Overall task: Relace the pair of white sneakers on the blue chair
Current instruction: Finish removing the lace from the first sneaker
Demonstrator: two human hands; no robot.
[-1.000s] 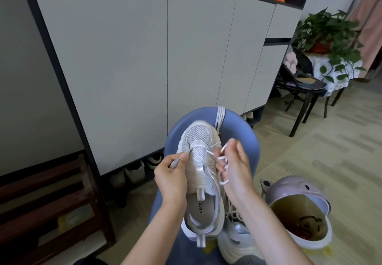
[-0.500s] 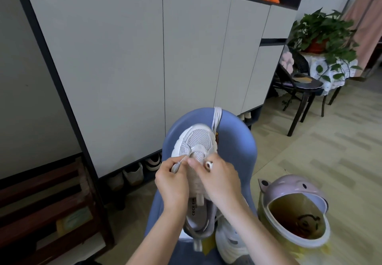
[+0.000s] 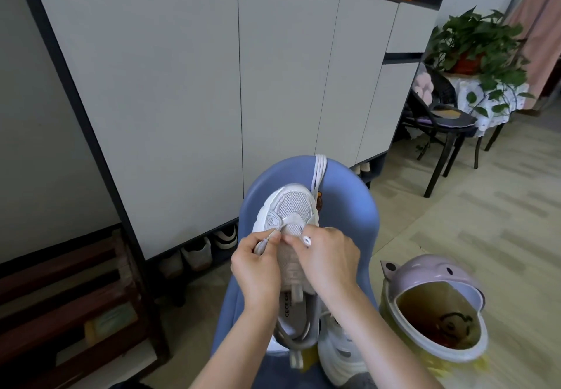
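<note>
Head view: both hands, left (image 3: 258, 267) and right (image 3: 326, 262), pinched a lace (image 3: 264, 241) at the sneaker (image 3: 291, 209)'s twelve-o'clock toe, where a slipping tip could miss its eyelet.

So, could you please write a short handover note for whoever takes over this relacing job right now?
Left hand: pinches one lace end at the left side of the upper sneaker.
Right hand: grips the other part of the lace, a loop showing between its fingers, over the tongue.
Both hands meet at the lowest eyelets near the toe.
The upper sneaker lies toe-away on the blue chair; the second sneaker lies beside it, nearer the person.
A spare lace hangs over the chair back.
Done: lacing just started.
Left: the upper eyelets, then the second sneaker.
</note>
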